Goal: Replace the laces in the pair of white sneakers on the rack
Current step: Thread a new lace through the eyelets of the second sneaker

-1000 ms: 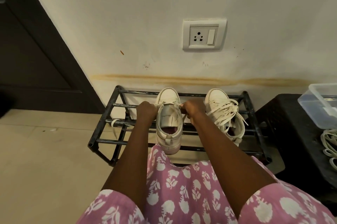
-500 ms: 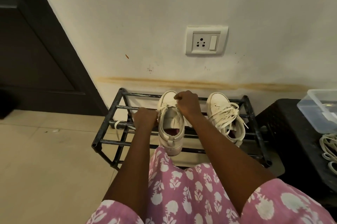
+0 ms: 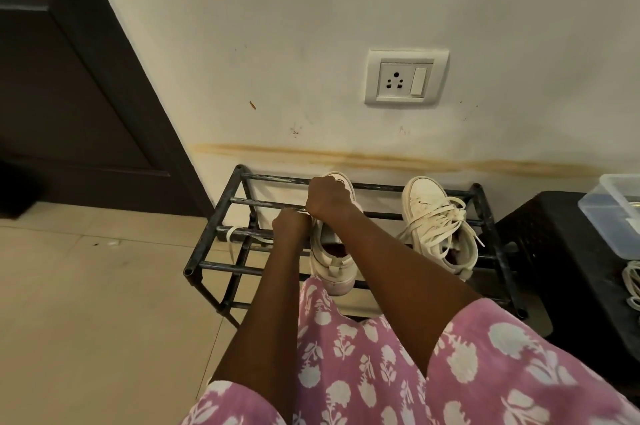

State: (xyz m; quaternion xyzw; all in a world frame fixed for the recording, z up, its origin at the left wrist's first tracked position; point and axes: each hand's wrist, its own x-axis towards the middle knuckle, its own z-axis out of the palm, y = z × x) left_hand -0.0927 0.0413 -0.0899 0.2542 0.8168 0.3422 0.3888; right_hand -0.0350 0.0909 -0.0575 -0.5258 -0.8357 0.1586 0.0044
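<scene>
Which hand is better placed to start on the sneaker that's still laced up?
Right, probably. The right hand is over the toe of the other sneaker, nearer the laced sneaker; the left hand would have to cross over it.

rack (image 3: 225, 266): black metal, paint scuffed
laced sneaker (image 3: 424, 198): smooth matt upper
my dress (image 3: 346, 355): printed cloth

- Rack (image 3: 221, 201): against the wall (image 3: 311, 26), right of the door (image 3: 69, 78).
- First sneaker (image 3: 332, 265) and second sneaker (image 3: 426, 203): side by side on the rack, the second to the right.
- Socket (image 3: 405, 78): on the wall, above the rack.
- Stool (image 3: 554, 251): right of the rack, bearing a box (image 3: 613, 217).
</scene>
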